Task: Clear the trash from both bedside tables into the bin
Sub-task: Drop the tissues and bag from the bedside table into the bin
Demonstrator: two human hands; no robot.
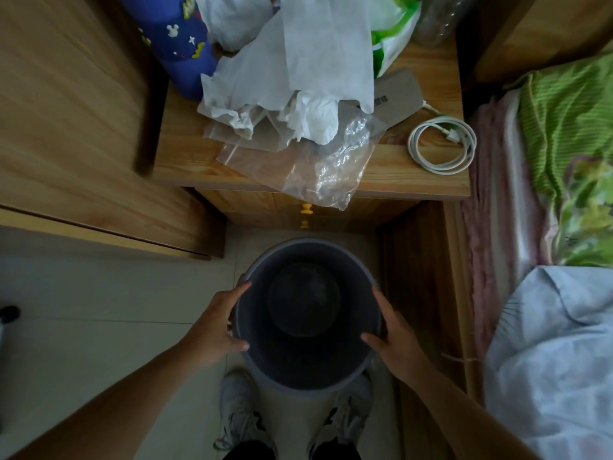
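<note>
Both hands, left [219,330] and right [394,336], grip the dark bin [306,366] before the tabletop [185,161], where tissues [298,81] and plastic bags [318,167] (overhanging the edge) sit beside a coiled cable [442,146].

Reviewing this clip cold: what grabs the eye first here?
The dark empty bin at center, gripped at its rim by the left hand and right hand. Beyond it, crumpled white tissues and clear plastic bags heap on the wooden bedside table.

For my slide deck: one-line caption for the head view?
Both hands, left and right, hold an empty bin before a bedside table piled with tissues and plastic bags.
</note>
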